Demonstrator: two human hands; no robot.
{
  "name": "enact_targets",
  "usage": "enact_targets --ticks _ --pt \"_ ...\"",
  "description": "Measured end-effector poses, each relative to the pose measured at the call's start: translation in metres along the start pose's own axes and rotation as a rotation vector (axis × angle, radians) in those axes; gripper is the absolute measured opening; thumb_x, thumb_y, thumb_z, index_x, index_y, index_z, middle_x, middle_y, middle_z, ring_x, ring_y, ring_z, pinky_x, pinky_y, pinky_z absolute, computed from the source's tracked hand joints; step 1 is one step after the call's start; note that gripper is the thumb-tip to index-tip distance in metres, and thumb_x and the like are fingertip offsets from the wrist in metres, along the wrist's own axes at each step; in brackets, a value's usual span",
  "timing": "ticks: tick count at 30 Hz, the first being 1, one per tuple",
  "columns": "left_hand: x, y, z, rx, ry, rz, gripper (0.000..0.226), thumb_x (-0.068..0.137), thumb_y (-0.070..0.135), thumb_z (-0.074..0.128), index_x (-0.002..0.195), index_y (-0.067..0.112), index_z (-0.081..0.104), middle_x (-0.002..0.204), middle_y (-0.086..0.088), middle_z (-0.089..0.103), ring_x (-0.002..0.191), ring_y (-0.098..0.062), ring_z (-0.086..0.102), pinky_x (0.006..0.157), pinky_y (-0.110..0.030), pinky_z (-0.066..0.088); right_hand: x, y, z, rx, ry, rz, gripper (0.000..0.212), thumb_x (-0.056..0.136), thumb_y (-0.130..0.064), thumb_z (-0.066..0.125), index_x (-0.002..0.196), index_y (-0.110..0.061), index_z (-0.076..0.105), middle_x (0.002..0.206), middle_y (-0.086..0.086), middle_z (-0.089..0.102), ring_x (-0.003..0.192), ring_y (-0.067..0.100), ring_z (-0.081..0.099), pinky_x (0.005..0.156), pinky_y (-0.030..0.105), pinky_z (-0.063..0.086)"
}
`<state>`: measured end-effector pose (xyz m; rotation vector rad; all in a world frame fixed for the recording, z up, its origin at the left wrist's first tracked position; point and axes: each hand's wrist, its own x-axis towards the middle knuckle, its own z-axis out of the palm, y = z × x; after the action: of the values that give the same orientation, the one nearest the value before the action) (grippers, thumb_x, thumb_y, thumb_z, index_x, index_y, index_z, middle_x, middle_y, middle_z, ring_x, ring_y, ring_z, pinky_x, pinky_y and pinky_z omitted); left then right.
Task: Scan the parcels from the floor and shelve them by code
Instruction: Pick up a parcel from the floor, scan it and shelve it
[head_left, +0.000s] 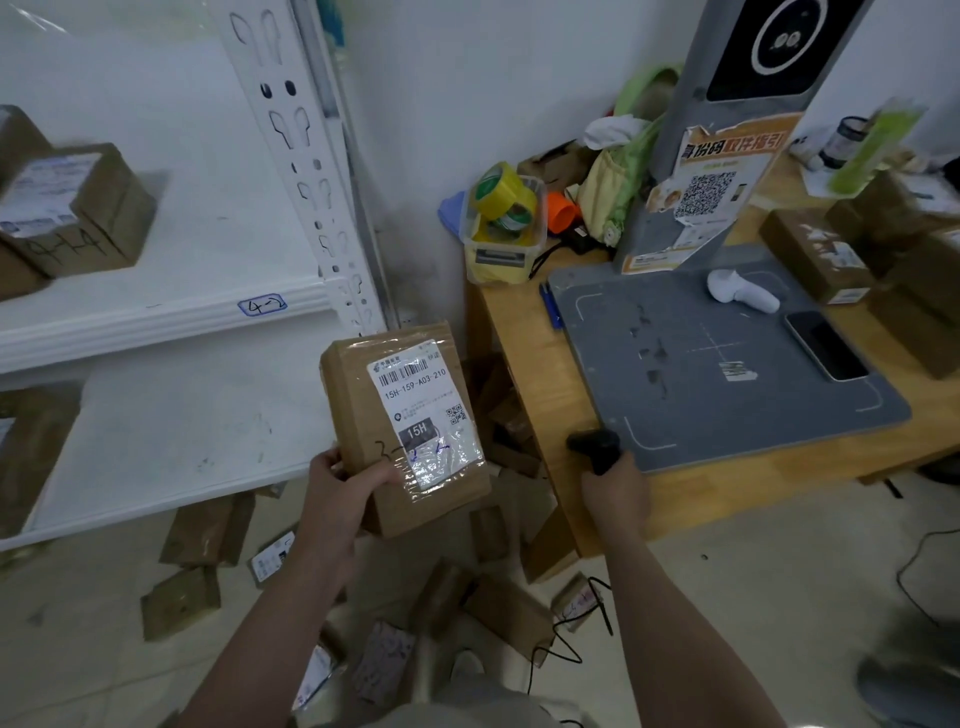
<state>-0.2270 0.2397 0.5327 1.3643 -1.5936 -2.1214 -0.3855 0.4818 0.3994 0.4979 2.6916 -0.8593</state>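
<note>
White painted-steel shelf (156, 322), slotted upright, smooth decks, lip tagged 4-2; wooden tabletop (519, 364) to the right carries a flat grey scan pad (727, 374). Left hand (340, 486) grips the parcel (358, 415) by its lower end, in the air between shelf and tabletop: a rectangular brown card box, glossy tape over its white paper label (421, 410), with more floor parcels (202, 530) below. Right hand (615, 493) wraps a small black scanner (595, 447); best tilt the label off tape glare, aim at the barcode (408, 373), then match the handwritten code to a shelf tag.
</note>
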Motion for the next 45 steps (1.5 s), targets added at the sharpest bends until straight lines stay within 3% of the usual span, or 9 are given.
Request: enact_targets --ticks 7,14,21,25,30,34,37,40,45 --pt "-0.001 0.006 0.009 0.007 -0.038 0.003 0.056 0.082 0.002 0.072 0.130 0.013 0.046 0.108 -0.002 0.060 0.090 -0.020 0.059 0.063 -0.035 0.048 -0.017 -0.009 -0.003 0.037 0.206 0.029 0.058 0.074 -0.022 0.075 0.121 -0.009 0.044 0.131 0.019 0.046 0.125 0.036 0.039 0.102 0.048 0.034" --pt "-0.006 0.010 0.004 -0.011 -0.041 -0.013 0.077 0.059 0.014 0.081 0.128 0.014 0.047 0.111 -0.004 0.062 0.093 -0.022 0.060 0.066 -0.038 0.052 -0.050 -0.041 -0.002 0.297 0.486 -0.181 0.059 0.067 -0.012 0.079 0.119 -0.003 0.053 0.121 0.020 0.050 0.111 0.035 0.046 0.090 0.045 0.045" --pt "-0.019 0.021 -0.035 -0.077 0.028 0.003 0.060 0.077 0.012 0.077 0.130 0.012 0.049 0.109 -0.005 0.065 0.093 -0.022 0.062 0.047 -0.025 0.044 -0.113 -0.104 0.004 0.559 0.120 -0.325 0.043 0.087 -0.024 0.073 0.123 -0.022 0.050 0.124 -0.003 0.047 0.110 0.012 0.050 0.089 0.028 0.047" --pt "-0.028 0.021 -0.077 -0.156 0.093 0.008 0.063 0.073 0.015 0.079 0.130 0.014 0.050 0.107 -0.003 0.066 0.093 -0.019 0.063 0.063 -0.031 0.049 -0.165 -0.135 0.021 0.655 -0.251 -0.429 0.035 0.094 -0.031 0.066 0.124 -0.029 0.048 0.116 -0.013 0.050 0.102 0.001 0.053 0.071 0.012 0.043" --pt "-0.036 0.010 -0.151 -0.249 0.219 0.011 0.057 0.080 0.016 0.076 0.131 0.013 0.052 0.113 -0.007 0.069 0.096 -0.021 0.067 0.068 -0.035 0.053 -0.224 -0.163 0.058 0.628 -0.728 -0.485 0.028 0.097 -0.042 0.058 0.123 -0.037 0.047 0.127 -0.010 0.053 0.116 0.010 0.054 0.099 0.035 0.051" --pt "-0.052 0.000 -0.220 -0.340 0.300 0.007 0.065 0.072 0.018 0.078 0.131 0.010 0.052 0.107 -0.006 0.071 0.089 -0.019 0.068 0.067 -0.032 0.052 -0.288 -0.180 0.082 0.563 -0.988 -0.474 0.036 0.099 -0.038 0.055 0.132 -0.031 0.045 0.117 -0.016 0.053 0.100 -0.003 0.051 0.068 0.015 0.049" --pt "-0.065 -0.013 -0.274 -0.387 0.355 -0.020 0.058 0.077 0.015 0.077 0.128 0.008 0.053 0.105 -0.007 0.069 0.088 -0.018 0.066 0.064 -0.031 0.050 -0.339 -0.186 0.105 0.518 -1.125 -0.445 0.045 0.097 -0.030 0.060 0.138 -0.021 0.045 0.120 -0.010 0.060 0.101 0.000 0.058 0.077 0.020 0.052" --pt "-0.079 -0.024 -0.326 -0.425 0.381 -0.025 0.065 0.064 0.021 0.078 0.123 0.009 0.056 0.106 -0.009 0.071 0.088 -0.021 0.066 0.068 -0.031 0.052 -0.388 -0.187 0.132 0.454 -1.187 -0.418 0.047 0.093 -0.030 0.066 0.135 -0.023 0.049 0.124 -0.005 0.063 0.108 0.011 0.063 0.097 0.039 0.054" --pt "-0.085 -0.035 -0.408 -0.445 0.361 -0.037 0.068 0.055 0.027 0.073 0.120 0.010 0.062 0.097 -0.005 0.072 0.087 -0.021 0.065 0.070 -0.031 0.051 -0.450 -0.188 0.182 0.348 -1.240 -0.432 0.057 0.086 -0.045 0.072 0.136 -0.026 0.051 0.130 -0.003 0.059 0.110 0.014 0.062 0.082 0.040 0.060"
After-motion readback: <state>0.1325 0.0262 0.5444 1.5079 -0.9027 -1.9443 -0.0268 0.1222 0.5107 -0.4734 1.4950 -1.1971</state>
